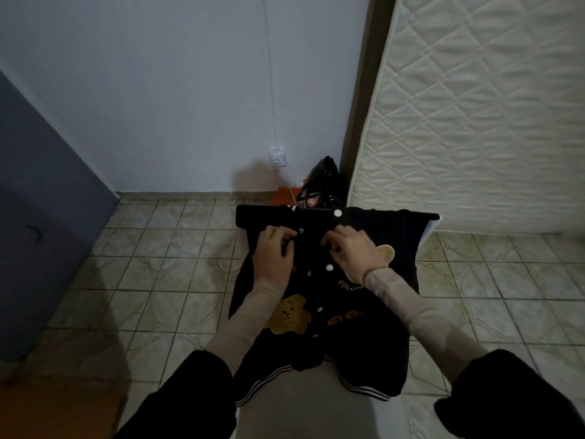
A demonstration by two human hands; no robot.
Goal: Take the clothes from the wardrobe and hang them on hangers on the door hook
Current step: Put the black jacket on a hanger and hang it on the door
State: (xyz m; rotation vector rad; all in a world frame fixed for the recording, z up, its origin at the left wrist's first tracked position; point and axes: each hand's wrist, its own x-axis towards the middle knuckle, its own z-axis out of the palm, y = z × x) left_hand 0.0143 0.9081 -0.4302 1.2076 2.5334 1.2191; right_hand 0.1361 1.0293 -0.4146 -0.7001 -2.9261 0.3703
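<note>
Tiled floor, left hand and right hand pinching dark jacket front, fingers curled

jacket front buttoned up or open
Partly open: the jacket gapes between the left hand and right hand, both gripping its edges; lower snaps look closed.

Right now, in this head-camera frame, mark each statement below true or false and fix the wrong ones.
1. Both hands grip the front of the dark button-up jacket with bear patches. True: left hand, right hand.
2. The jacket hangs on a door hook. False: it lies spread out in front of the person; no hook shows.
3. A white quilted mattress leans upright at the right. True.
4. The floor is carpeted. False: beige patterned floor tiles.
5. A black handbag sits in the corner beyond the jacket. True.
</note>
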